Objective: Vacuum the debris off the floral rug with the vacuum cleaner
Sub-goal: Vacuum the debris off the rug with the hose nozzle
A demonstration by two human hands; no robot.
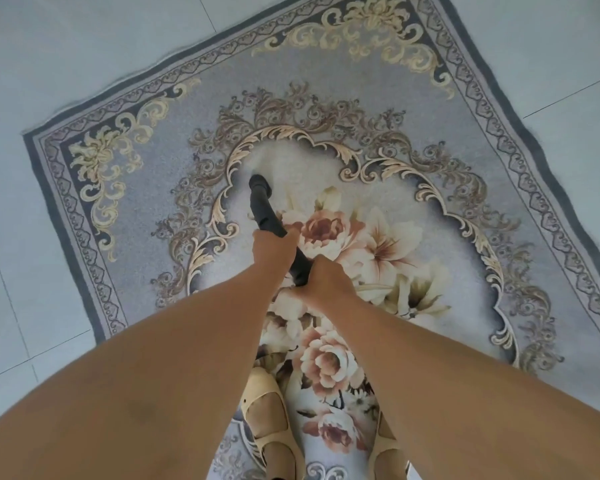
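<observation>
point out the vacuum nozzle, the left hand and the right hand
vacuum nozzle (260,183): head view, black flared tip
left hand (272,249): head view, back of hand
right hand (328,282): head view, back of hand

Soft, even daylight over a patterned rug (430,237), seen through a wide-angle lens.
Shadows are faint and diffuse, with no glare on the pale floor tiles (49,46). Straight lines bow near the edges; the forearms (174,358) loom large and slightly soft.
</observation>
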